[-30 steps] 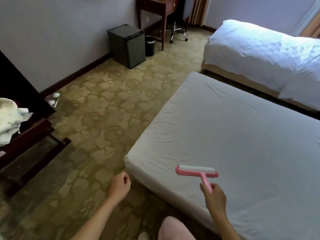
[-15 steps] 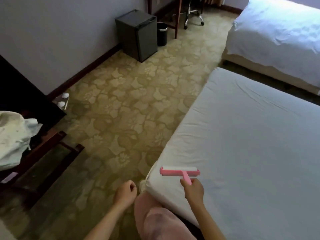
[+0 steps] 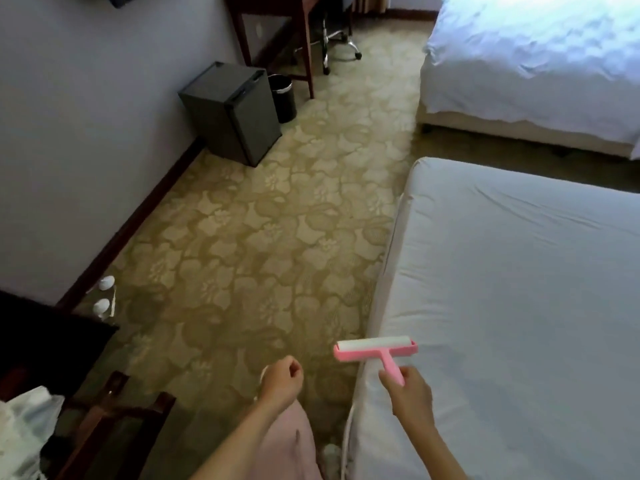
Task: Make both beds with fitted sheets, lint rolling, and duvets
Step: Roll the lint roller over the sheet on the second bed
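Since half a second ago the pink lint roller (image 3: 375, 348) has shifted to the near bed's (image 3: 519, 306) corner at lower centre, its head partly over the carpet (image 3: 259, 237). Of the hands, the right hand (image 3: 410, 393) grips its handle, while the left hand (image 3: 282, 381) is curled closed on nothing. The frame edges cut off the far bed (image 3: 536, 64) at upper right and the white cloth (image 3: 20, 434) at lower left.
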### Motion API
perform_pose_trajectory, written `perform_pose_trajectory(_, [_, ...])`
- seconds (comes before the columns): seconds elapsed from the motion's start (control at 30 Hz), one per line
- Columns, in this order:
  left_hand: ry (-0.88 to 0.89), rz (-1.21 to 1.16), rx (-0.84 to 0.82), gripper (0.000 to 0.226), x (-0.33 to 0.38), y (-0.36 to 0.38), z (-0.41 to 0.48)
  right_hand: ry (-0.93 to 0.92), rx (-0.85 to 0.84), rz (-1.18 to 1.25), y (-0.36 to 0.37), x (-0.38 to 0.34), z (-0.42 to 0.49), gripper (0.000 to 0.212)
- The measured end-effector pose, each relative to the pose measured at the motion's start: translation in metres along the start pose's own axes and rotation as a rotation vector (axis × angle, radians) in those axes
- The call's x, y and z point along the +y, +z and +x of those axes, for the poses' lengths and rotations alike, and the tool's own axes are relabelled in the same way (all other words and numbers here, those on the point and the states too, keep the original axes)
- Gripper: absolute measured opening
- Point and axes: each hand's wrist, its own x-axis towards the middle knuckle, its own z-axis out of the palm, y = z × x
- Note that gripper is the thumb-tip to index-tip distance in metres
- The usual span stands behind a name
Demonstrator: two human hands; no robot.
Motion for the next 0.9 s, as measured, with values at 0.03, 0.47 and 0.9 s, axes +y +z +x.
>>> perform_pose_trajectory(0.03, [0.018,0.037,-0.022,0.014,0.005,-0.004,0.020,0.062,0.029,0.008,0.001,-0.003,0.011,0.017])
perform_pose_trajectory(0.47, [0.285,0.258,-0.270,0.025,0.168,-0.130,0.305,0.266,0.319,0.293,0.058,-0.206,0.202,0.016])
perform_pose_trajectory(0.9, [0.341,0.257,-0.221,0.022,0.308,-0.256,0.495,0.352,0.475,0.454,0.048,-0.375,0.349,0.018])
